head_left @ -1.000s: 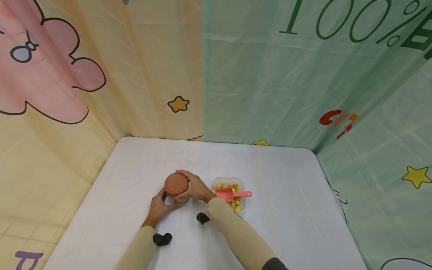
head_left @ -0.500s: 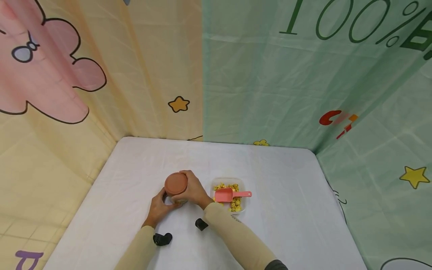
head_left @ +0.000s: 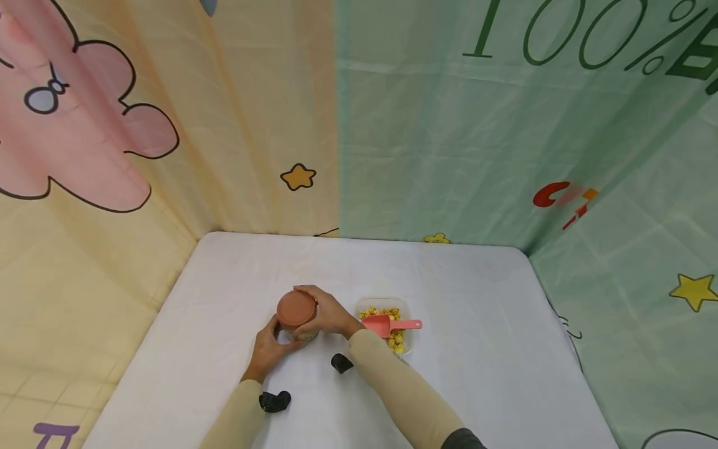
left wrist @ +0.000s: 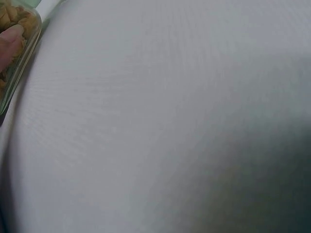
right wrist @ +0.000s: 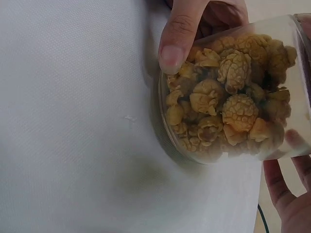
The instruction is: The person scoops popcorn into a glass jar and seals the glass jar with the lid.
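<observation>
A clear jar point(right wrist: 233, 102) of caramel-coloured popcorn stands on the white table, capped by a reddish-brown round lid point(head_left: 296, 309). Around the jar's lower body, my left hand point(head_left: 268, 350) grips from the left. Its thumb point(right wrist: 177, 41) presses the wall near the base in the right wrist view. My right hand point(head_left: 328, 313) holds the lid from the right, fingers over the far edge and thumb on the near side. Only a corner of the jar, with a fingertip against it, enters the left wrist view.
Right of the jar is a clear plastic tub point(head_left: 411, 340) of yellow popcorn. A pink scoop point(head_left: 387, 325) lies across the tub, its handle pointing right; my right forearm and wrist partly overlap it. Printed curtains point(head_left: 426, 143) surround the white table point(head_left: 477, 299).
My right hand has turned about the lid, drawing back half a second ago and now wrapping further round the far edge. My left hand keeps its hold on the jar.
</observation>
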A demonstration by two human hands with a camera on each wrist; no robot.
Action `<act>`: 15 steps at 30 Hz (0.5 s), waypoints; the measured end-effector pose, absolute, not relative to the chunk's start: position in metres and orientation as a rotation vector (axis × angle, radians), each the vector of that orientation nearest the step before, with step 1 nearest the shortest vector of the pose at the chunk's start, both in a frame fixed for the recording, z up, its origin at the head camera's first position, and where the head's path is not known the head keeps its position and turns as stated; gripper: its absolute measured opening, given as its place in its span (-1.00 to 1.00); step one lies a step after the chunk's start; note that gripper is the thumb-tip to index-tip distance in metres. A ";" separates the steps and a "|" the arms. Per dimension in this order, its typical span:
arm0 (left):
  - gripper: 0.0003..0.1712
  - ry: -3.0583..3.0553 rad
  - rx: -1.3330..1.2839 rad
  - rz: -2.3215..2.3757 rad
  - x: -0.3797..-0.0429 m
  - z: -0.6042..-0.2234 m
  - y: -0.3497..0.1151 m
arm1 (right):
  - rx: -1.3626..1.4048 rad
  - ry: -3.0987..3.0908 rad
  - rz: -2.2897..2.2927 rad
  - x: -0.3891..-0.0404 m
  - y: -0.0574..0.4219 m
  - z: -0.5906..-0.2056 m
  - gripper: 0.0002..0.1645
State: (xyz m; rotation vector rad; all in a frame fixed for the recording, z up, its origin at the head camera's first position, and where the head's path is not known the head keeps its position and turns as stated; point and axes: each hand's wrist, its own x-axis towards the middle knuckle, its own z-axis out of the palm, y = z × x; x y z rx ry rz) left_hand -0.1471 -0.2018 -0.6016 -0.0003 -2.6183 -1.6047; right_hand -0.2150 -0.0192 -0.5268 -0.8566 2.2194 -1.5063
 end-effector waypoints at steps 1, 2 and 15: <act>0.00 -2.621 0.005 -1.611 -0.147 -0.600 -0.202 | -0.849 2.217 -1.514 -0.215 -0.019 -0.527 0.10; 0.00 -2.627 0.010 -1.614 -0.147 -0.600 -0.201 | -0.837 2.217 -1.519 -0.216 -0.019 -0.527 0.09; 0.12 -2.703 0.057 -1.581 -0.149 -0.602 -0.202 | -0.822 2.278 -1.528 -0.214 -0.021 -0.532 0.07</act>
